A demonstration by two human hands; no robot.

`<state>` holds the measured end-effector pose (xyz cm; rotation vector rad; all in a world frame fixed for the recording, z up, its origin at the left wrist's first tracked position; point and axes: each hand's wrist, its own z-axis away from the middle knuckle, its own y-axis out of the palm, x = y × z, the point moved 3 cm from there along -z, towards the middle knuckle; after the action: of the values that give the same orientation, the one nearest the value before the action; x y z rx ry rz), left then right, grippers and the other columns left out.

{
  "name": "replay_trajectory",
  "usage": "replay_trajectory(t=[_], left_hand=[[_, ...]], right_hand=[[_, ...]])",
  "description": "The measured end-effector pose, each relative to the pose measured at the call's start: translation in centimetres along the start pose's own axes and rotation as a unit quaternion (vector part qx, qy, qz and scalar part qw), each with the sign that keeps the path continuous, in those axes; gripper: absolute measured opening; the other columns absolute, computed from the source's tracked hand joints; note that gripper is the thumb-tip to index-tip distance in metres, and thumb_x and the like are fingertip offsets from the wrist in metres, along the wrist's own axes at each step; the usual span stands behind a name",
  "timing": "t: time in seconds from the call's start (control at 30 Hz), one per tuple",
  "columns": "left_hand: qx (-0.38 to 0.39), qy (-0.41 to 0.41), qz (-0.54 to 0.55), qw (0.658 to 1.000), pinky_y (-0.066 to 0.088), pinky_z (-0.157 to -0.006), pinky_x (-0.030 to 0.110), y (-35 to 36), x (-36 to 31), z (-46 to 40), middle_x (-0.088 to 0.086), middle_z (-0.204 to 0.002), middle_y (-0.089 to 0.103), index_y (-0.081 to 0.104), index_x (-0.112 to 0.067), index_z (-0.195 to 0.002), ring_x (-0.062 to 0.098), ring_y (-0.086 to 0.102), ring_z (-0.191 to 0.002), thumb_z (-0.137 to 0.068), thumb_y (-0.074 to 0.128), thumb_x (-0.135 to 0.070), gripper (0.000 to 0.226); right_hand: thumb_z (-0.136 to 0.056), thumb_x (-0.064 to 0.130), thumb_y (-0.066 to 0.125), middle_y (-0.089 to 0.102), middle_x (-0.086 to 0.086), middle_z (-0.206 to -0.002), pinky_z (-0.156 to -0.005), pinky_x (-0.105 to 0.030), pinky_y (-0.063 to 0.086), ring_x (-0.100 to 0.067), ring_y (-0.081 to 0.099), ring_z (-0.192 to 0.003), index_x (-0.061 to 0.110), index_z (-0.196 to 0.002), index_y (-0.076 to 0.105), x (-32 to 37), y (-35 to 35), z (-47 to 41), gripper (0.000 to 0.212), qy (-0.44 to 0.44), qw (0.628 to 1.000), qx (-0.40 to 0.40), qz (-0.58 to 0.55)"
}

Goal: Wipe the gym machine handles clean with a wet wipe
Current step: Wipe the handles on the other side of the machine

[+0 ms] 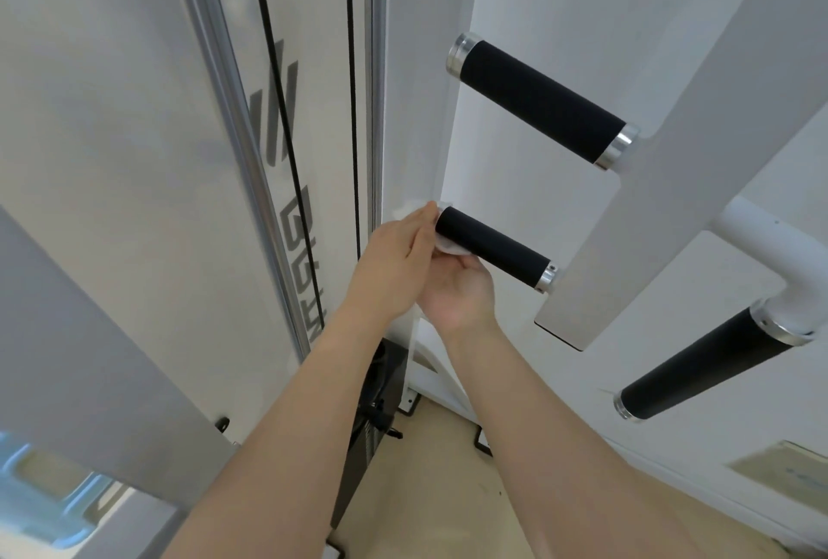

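Three black foam handles with silver end caps jut from the white machine frame: an upper handle [540, 101], a middle handle [493, 247] and a lower right handle [703, 366]. A white wet wipe [448, 245] covers the free left end of the middle handle. My left hand [394, 263] presses the wipe against that end with straight fingers. My right hand [454, 292] sits just below, palm up, with its fingers curled on the wipe's lower edge under the handle. The end cap is hidden by the wipe and fingers.
The white frame plate [672, 182] carries the handles on the right. A silver guide rail [233, 119] and black cables [351, 88] run up the left side. Below are black base parts [381, 402] and a tan floor [430, 491].
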<state>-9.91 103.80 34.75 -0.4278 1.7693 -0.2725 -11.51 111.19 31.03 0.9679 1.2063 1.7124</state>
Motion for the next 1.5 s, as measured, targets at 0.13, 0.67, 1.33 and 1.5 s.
replay_trajectory(t=[0.13,0.67,1.33,1.5], left_hand=[[0.015,-0.014,0.011,1.0,0.019,-0.083,-0.012,0.0,0.1,0.6,-0.009,-0.137,0.045,0.04,-0.017,-0.139,-0.006,0.036,-0.118,-0.101,0.03,-0.022,0.039],[0.031,-0.045,0.048,0.997,0.013,-0.102,0.009,1.0,-0.4,0.5,-0.011,-0.149,0.03,0.03,-0.024,-0.143,-0.001,0.024,-0.134,-0.101,0.028,-0.022,0.042],[0.015,-0.09,0.109,0.99,0.031,-0.098,0.017,0.7,-1.3,0.9,-0.008,-0.135,0.044,0.042,-0.025,-0.136,0.006,0.044,-0.115,-0.1,0.031,-0.018,0.039],[0.022,-0.098,0.144,0.984,0.027,-0.093,0.012,-0.3,-1.1,0.4,-0.02,-0.12,0.048,0.052,-0.026,-0.128,-0.004,0.042,-0.111,-0.1,0.034,-0.022,0.034]], right_hand=[[-0.094,0.015,0.038,0.065,-0.017,-0.113,-0.105,-0.038,0.039,-0.028,0.057,-0.114,0.002,-0.118,0.057,2.3,-1.6,1.5,0.034,-0.053,0.996,0.018,-0.069],[-0.097,0.019,0.042,0.065,-0.015,-0.114,-0.102,-0.037,0.042,-0.024,0.055,-0.118,0.0,-0.117,0.058,2.4,-1.5,5.1,0.031,-0.096,0.986,-0.026,-0.132],[-0.092,0.009,0.022,0.033,-0.023,-0.144,-0.112,-0.039,0.02,-0.035,0.029,-0.135,-0.004,-0.144,0.014,3.8,2.6,5.3,0.055,-0.261,0.06,-0.183,0.946],[-0.091,0.012,0.013,0.031,-0.022,-0.146,-0.114,-0.04,0.015,-0.035,0.029,-0.136,-0.002,-0.143,0.022,2.6,3.4,5.3,0.055,-0.279,0.059,-0.052,0.957]])
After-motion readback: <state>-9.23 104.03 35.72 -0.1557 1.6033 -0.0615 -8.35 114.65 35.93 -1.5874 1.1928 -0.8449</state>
